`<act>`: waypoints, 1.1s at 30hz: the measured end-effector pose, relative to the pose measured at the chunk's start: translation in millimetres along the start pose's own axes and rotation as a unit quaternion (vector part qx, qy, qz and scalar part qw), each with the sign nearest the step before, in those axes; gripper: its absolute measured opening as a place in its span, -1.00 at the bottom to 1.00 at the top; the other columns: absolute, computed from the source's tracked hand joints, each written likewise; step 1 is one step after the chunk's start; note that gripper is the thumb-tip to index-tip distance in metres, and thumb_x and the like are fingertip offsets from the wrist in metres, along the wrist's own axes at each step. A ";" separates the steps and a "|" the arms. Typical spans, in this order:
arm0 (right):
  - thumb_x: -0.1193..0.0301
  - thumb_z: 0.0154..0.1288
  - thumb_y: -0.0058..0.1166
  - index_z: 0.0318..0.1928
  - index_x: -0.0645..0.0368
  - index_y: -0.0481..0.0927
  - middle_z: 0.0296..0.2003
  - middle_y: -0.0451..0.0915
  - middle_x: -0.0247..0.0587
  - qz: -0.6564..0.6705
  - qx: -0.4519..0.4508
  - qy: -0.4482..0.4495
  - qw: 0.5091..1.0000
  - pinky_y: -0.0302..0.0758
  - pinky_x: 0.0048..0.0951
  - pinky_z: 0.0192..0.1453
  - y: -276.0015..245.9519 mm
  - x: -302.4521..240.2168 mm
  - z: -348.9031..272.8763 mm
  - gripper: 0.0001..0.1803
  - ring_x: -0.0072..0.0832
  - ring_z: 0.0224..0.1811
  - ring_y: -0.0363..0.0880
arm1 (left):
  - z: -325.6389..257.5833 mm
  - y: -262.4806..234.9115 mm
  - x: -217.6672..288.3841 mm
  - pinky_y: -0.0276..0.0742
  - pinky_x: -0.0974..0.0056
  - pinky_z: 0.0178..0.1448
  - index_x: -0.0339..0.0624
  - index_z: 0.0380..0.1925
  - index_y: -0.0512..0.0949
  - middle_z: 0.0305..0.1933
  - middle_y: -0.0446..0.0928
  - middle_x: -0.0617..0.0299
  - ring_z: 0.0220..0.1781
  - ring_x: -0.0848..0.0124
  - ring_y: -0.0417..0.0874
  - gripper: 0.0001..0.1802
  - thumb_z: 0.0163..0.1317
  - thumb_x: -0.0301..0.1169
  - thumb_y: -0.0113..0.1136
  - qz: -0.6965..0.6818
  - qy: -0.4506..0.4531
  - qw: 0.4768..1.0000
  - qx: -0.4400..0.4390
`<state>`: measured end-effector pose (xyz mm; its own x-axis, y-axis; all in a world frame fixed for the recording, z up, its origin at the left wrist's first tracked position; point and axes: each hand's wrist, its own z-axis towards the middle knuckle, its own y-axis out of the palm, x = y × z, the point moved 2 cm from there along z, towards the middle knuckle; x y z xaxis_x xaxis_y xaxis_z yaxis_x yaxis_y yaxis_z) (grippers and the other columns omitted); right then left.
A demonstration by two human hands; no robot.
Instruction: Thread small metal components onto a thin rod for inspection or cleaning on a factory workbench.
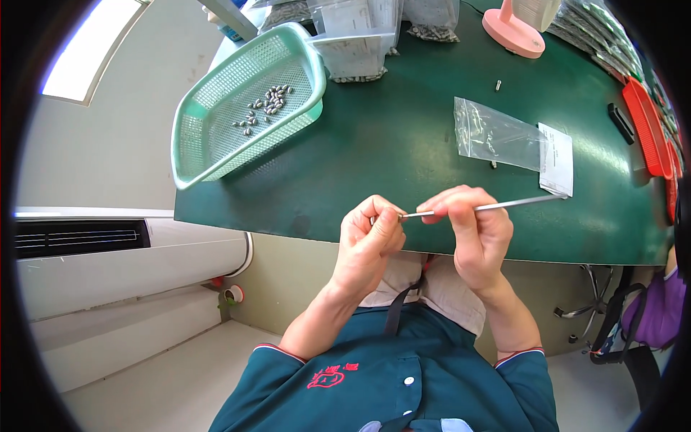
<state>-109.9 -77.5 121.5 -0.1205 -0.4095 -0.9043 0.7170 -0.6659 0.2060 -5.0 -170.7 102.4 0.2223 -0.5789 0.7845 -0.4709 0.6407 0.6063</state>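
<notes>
My right hand (475,229) grips a thin metal rod (522,202) between thumb and fingers, just past the table's front edge. The rod's narrower end reaches the closed fingertips of my left hand (368,234). Those fingers pinch a small metal part (373,219), mostly hidden; whether the rod goes into it I cannot tell. To the far left stands a mint-green mesh basket (194,155) with several small, oval metal pieces (273,99) inside. Right of my hands lies a flat clear zip bag (497,133) beside a white paper slip (556,155).
On the green table (403,129) lies a small metal piece (497,85). Filled clear bags (353,54) and a pink stand base (512,34) are at the back. A red basket (646,126) and a black object (620,122) sit right, near a person in purple (658,309).
</notes>
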 end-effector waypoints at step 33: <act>0.54 0.26 -0.09 -0.42 0.37 0.43 -0.48 0.54 -0.05 -0.131 0.142 -0.099 0.976 0.47 -0.52 -0.40 -26.4 33.2 -32.8 -0.86 -0.38 -0.44 0.52 | 55.2 -58.7 57.7 0.38 0.39 -0.52 -0.29 -0.53 0.52 -0.61 0.49 0.10 -0.66 0.32 0.49 -0.95 -0.03 -0.60 0.20 0.766 0.271 0.581 -0.045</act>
<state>-110.3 -53.1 73.8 -0.4238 -0.2962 -0.8560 0.4285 -0.8981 0.0987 -11.7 -269.6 104.9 -0.1524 0.9338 0.3238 -0.4292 0.2326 -0.8727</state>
